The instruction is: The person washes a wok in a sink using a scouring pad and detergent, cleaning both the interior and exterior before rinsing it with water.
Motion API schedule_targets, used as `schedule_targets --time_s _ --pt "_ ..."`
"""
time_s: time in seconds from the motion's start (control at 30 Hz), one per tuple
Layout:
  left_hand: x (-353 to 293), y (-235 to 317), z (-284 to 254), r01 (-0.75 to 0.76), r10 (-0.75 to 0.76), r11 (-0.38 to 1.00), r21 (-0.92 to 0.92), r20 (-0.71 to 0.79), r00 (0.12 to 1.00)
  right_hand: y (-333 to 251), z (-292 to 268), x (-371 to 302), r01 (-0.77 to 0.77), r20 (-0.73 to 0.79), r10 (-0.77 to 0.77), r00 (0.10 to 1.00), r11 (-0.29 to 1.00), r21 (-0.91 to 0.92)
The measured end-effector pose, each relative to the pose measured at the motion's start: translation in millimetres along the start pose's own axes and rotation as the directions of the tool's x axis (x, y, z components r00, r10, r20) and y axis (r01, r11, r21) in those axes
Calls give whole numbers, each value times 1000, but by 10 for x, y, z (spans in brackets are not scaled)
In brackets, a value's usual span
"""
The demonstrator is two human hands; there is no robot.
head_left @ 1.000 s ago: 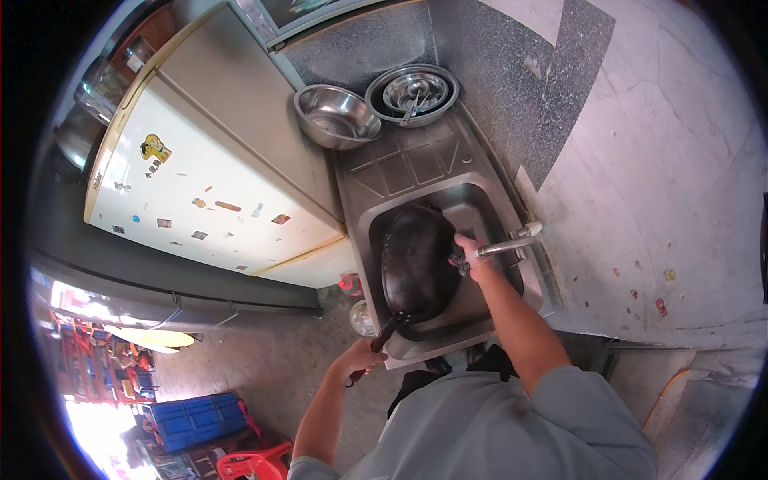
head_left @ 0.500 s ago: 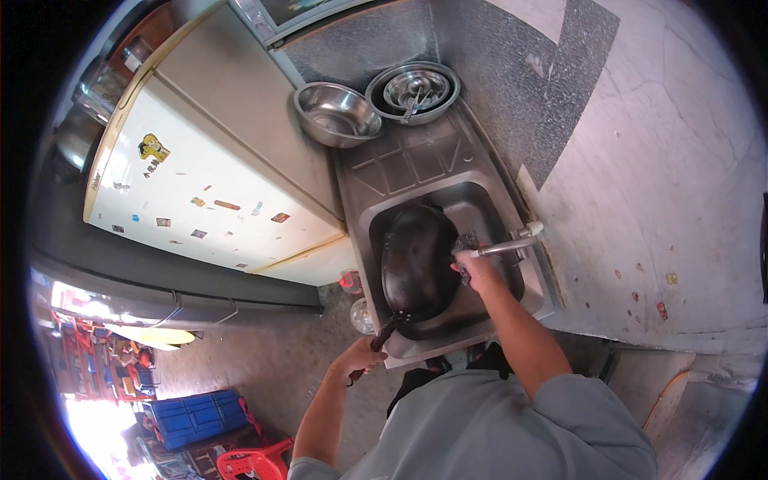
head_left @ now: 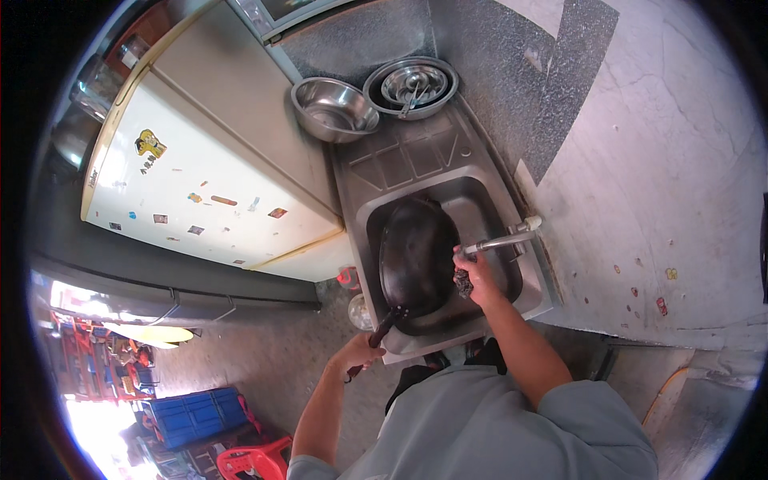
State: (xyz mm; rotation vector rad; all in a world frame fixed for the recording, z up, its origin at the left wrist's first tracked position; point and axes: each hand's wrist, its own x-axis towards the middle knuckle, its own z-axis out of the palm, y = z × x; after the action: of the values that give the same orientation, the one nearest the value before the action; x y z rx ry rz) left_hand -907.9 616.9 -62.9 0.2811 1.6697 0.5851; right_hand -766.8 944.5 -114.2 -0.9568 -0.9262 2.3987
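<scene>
A black wok (head_left: 416, 254) lies tilted in the stainless steel sink (head_left: 404, 346), its broad dark face showing. Its dark handle reaches over the sink's near left edge, where my left hand (head_left: 360, 354) is wrapped round it. In my right hand (head_left: 477, 280), a dark grey wire scourer (head_left: 463, 282) is gripped just under the faucet (head_left: 500, 241), beside the wok's right rim. Whether water is running cannot be made out.
Beyond the basin, a steel bowl (head_left: 334, 110) and stacked basins (head_left: 411, 86) with utensils stand on the drainboard. A white fridge (head_left: 200, 176) borders the sink on the left, a pale wall (head_left: 640, 200) on the right. A red stool (head_left: 254, 462) is on the floor.
The scourer in my right hand has shifted down and slightly toward me, hanging below the fingers. My left hand keeps its hold on the wok's handle, and the wok has barely moved.
</scene>
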Motion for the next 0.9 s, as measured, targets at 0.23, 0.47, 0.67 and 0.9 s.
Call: schedule_targets --time_s 0.23,0.47,0.67,0.9 --pt "-45 9 -1 -35 35 999 3 -1 999 -121 66 391 -151 -87 153 984 988 33" --pt "6 -46 -3 -36 35 998 -43 -5 999 -169 223 720 73 -212 -173 962 910 -409" --pt "-38 42 12 -7 7 1000 -24 -10 1000 -245 270 383 -14 -177 -18 984 985 -174" --pt "-10 3 5 -29 29 999 -41 8 1000 -237 222 462 -81 -131 115 985 968 237"
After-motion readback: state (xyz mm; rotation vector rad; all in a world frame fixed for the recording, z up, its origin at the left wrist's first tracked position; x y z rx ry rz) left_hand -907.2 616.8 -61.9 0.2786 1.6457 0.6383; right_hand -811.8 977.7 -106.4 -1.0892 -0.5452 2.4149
